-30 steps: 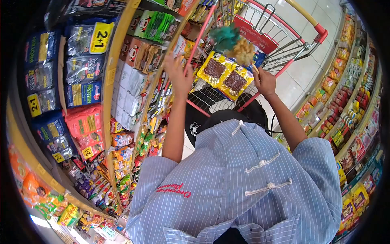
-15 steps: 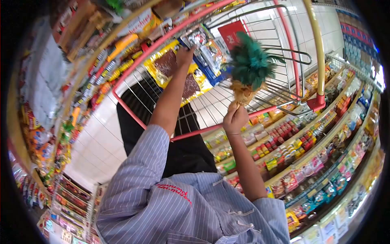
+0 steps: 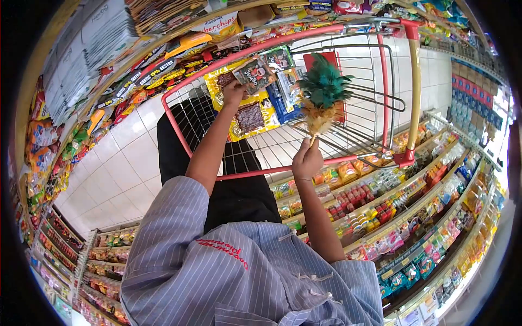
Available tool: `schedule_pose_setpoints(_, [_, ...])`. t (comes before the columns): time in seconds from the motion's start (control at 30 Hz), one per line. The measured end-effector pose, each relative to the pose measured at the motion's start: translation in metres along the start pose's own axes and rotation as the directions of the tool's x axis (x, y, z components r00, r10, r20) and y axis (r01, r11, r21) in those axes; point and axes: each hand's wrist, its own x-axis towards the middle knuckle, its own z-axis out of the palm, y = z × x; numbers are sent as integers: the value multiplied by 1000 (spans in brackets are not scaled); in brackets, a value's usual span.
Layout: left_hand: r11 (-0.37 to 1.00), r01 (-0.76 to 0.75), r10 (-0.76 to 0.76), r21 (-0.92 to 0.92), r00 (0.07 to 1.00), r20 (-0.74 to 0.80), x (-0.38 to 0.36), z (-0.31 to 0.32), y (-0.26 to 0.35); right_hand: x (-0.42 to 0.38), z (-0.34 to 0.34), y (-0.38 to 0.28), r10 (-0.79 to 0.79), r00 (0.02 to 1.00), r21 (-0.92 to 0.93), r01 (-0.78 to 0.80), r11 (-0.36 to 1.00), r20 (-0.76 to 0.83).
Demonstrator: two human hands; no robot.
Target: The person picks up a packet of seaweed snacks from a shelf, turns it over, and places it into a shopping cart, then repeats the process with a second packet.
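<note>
Teal feathers on top and tan ones below: that's the feather duster we've got here, head up over the shopping cart. Our right hand is wrapped around its thin handle, right by the cart's red side rail. We honestly can't tell whether the feathers are brushing the wires or just above them.

Our left hand is busy too, well apart from the right one, fingers clamped on the lower left edge of a dark packet with "Jumbo" on the front. That packet sits tilted over the yellow packs, and we can't make out if it's fully clear of the stuff under it. The yellow packs have see-through windows with something brown inside, and they lie in the cart at the end away from the yellow push bar. Just beside them, on the duster side, there's a blue pack, with a green pack near its top end.

Down below us it's a blue striped shirt with red stitching, then pale floor tiles off to the left, and packed snack shelves on the right.
</note>
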Motion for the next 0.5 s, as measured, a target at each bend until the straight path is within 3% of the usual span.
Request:
schedule_pose_setpoints(0.13, [994, 11, -6, 112, 999, -44, -8, -17, -13, 1, 1, 3, -17, 1000, -36, 16, 999, -5])
schedule_pose_setpoints(0.2, [987, -108, 132, 122, 970, -205, -16, -23, -19, 2, 0, 6, -10, 1000, -40, 11, 999, 20])
schedule_pose_setpoints(0.23, [924, -246, 314, 292, 924, -217, -13, -31, -36, 2, 0, 9, -8, 1000, -38, 8, 999, 22])
schedule_pose_setpoints(0.27, [925, -249, 319, 287, 920, -230, -13, -39, -54, 3, 1, 11, -8, 1000, -33, 9, 999, 21])
schedule_pose_setpoints(0.33, [959, -235, 253, 157, 961, -109, -33, -53, -62, 4, 2, 13, -13, 1000, -49, 14, 999, 19])
schedule_pose_setpoints(0.4, [999, -27, 30, 34, 995, -93, -87, -59, -30, 4, -1, 15, -50, 999, -78, 50, 996, 3])
schedule_pose_setpoints(0.47, [998, -50, 51, -36, 998, 24, -128, -70, -9, 4, -2, 17, -71, 997, -100, 71, 992, -1])
schedule_pose_setpoints(0.5, [976, 13, 9, -216, 995, 100, -141, -74, -5, 4, -3, 19, -78, 997, -90, 79, 993, 10])
